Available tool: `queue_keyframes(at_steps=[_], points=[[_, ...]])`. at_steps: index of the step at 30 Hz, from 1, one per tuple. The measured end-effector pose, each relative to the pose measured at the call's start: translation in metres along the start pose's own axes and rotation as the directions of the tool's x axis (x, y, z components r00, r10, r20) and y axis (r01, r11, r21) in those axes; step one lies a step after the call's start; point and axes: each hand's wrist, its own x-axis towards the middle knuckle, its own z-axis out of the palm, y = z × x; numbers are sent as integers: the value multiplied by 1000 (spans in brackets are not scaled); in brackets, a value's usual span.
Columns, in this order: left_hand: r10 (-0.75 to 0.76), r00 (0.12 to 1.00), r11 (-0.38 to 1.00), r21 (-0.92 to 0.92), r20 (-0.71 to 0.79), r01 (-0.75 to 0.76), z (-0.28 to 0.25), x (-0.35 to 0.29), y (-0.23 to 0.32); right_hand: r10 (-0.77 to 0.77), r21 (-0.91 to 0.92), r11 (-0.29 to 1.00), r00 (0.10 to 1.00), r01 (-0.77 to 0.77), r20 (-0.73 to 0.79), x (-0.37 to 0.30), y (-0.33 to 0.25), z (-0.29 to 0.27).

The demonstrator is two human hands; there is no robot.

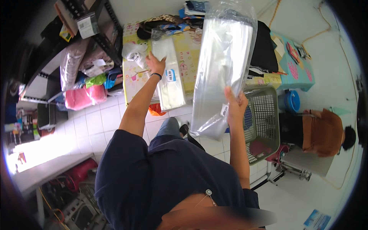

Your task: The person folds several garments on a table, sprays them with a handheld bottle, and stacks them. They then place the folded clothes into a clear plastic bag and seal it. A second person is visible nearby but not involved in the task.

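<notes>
In my right hand (pixel 236 101) is a long pack of clear plastic bags (pixel 222 57), raised at a tilt with the thumb across its front. A small white label sits near the pack's lower end. My left hand (pixel 155 64) has its fingers apart and lies over the left edge of a second pack of clear plastic bags (pixel 173 96). That pack rests on the table, its near end reaching the table's front edge, with a blue and white label on it. Beside my left hand lies a crumpled white plastic bag (pixel 134 53).
The table has a yellow patterned cover (pixel 132 86). Black cloth (pixel 264 50) and folded garments lie along it. A green plastic basket (pixel 274 130) stands at the right, near a blue bucket (pixel 293 100). Shelves with wrapped packages (pixel 73 63) are at left. Another person (pixel 322 132) is at far right.
</notes>
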Motion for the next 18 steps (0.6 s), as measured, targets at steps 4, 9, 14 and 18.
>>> queue_keyframes(at_steps=[4,9,14,18], points=[[259,814,438,-815,519,380,-97,-24,71,122,202,969,987,-142,107,49,6,54],[465,754,546,-821,463,167,-171,-36,101,173,340,895,928,-289,331,76,15,116],[472,720,598,-785,508,161,-206,19,35,-224,57,975,937,217,270,100,-24,120],[529,427,718,-655,733,236,-239,64,-5,-651,-255,709,749,658,123,135,-55,105]])
